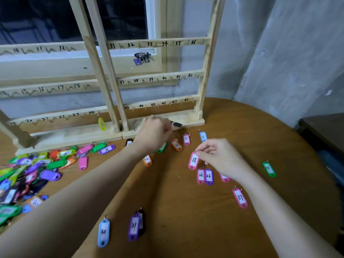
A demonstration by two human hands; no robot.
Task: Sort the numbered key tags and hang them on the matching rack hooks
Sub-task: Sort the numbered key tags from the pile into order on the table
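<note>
Tag 18 (193, 161) pinched by right hand (219, 157), bare table (186, 229) nearer.

A dark window (55, 19) fills the upper left; grey concrete walls (279, 43) rise behind the brown wooden tabletop (260, 131).

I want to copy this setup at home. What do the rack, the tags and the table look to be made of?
Rack: pale unfinished wood, grain showing, numbers handwritten on it. Tags, like the pink 18 tag: glossy coloured plastic, probably with paper inserts, on small metal rings. Table: brown matt wood or wood-look board; I cannot tell which.
</note>
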